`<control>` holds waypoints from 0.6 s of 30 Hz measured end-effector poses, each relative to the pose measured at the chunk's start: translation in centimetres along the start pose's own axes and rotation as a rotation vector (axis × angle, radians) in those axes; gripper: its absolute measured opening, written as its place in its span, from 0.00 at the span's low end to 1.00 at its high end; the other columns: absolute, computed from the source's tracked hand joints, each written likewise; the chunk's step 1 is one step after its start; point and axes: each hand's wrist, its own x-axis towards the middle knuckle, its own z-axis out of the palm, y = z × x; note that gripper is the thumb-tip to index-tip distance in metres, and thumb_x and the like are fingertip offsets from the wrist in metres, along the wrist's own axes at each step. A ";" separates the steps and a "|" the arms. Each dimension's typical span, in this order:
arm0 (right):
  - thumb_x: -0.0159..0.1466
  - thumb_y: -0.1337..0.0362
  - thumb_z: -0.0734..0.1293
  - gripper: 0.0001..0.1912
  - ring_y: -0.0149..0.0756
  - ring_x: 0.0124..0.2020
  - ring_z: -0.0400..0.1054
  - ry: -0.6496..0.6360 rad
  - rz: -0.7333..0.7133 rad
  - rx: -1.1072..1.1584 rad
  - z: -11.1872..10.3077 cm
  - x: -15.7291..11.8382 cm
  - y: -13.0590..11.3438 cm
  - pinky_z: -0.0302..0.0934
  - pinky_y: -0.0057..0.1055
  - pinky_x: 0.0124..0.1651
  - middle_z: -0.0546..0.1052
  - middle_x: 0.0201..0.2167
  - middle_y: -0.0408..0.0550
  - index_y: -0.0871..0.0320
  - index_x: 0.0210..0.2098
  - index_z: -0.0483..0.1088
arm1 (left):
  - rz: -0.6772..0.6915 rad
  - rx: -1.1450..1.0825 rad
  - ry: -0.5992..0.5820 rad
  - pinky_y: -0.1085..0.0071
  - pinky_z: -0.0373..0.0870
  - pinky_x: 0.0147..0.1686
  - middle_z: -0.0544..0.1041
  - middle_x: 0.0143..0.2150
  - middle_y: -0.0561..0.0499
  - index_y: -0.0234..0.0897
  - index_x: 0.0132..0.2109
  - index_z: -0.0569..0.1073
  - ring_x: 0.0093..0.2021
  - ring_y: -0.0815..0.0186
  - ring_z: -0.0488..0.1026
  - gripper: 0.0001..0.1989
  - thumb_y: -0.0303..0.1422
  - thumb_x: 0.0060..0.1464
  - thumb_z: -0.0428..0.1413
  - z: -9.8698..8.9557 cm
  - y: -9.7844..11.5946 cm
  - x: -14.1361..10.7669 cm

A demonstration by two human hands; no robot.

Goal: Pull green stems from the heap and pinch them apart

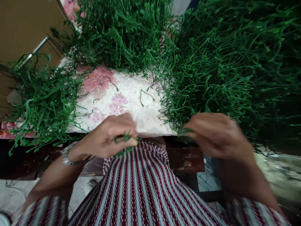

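Note:
My left hand [113, 135] is closed around a small bunch of thin green stems [125, 137], whose ends poke out between the fingers above my lap. My right hand [216, 135] is also closed, slightly blurred, at the front edge of the large right-hand heap. A bit of green stem [188, 129] shows at its thumb and fingertips. The large heap of curly green stems with small tips [225, 69] fills the right side. Another tall heap [127, 34] lies at the back middle, and a smaller pile [47, 100] sits at the left.
A white cloth with pink flowers [138, 119] covers the table, with a few loose stems [147, 93] on it. A cardboard box [23, 28] and a metal bar [39, 47] stand at the far left. The dark wooden edge [185, 160] runs along the front.

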 end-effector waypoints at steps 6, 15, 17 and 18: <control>0.66 0.63 0.56 0.09 0.35 0.32 0.66 0.023 0.030 0.135 3.9 2.2 -2.3 0.59 0.31 0.34 0.70 0.29 0.49 0.57 0.34 0.65 | -0.334 -0.590 0.640 0.77 0.54 0.18 0.67 0.20 0.54 0.34 0.25 0.70 0.20 0.74 0.60 0.11 0.35 0.43 0.63 1.7 -1.2 1.8; 0.64 0.63 0.59 0.11 0.24 0.20 0.56 0.130 0.143 0.238 7.6 4.2 -4.2 0.52 0.25 0.24 0.69 0.28 0.42 0.56 0.46 0.65 | -0.267 -0.768 0.788 0.79 0.59 0.24 0.67 0.24 0.55 0.34 0.26 0.71 0.24 0.75 0.62 0.07 0.31 0.43 0.63 3.4 -0.8 2.9; 0.60 0.61 0.65 0.15 0.25 0.22 0.58 0.103 0.135 0.218 8.7 5.0 -4.4 0.54 0.24 0.26 0.70 0.28 0.41 0.57 0.46 0.64 | -0.175 -0.680 0.819 0.79 0.60 0.27 0.66 0.26 0.55 0.35 0.27 0.73 0.27 0.75 0.63 0.04 0.28 0.45 0.61 3.9 -1.0 3.1; 0.59 0.62 0.66 0.16 0.25 0.22 0.59 0.109 0.130 0.215 9.3 5.3 -4.4 0.55 0.24 0.27 0.69 0.27 0.40 0.57 0.45 0.64 | -0.133 -0.629 0.837 0.79 0.61 0.28 0.66 0.27 0.55 0.35 0.27 0.73 0.28 0.75 0.63 0.03 0.28 0.45 0.61 4.2 -1.1 3.1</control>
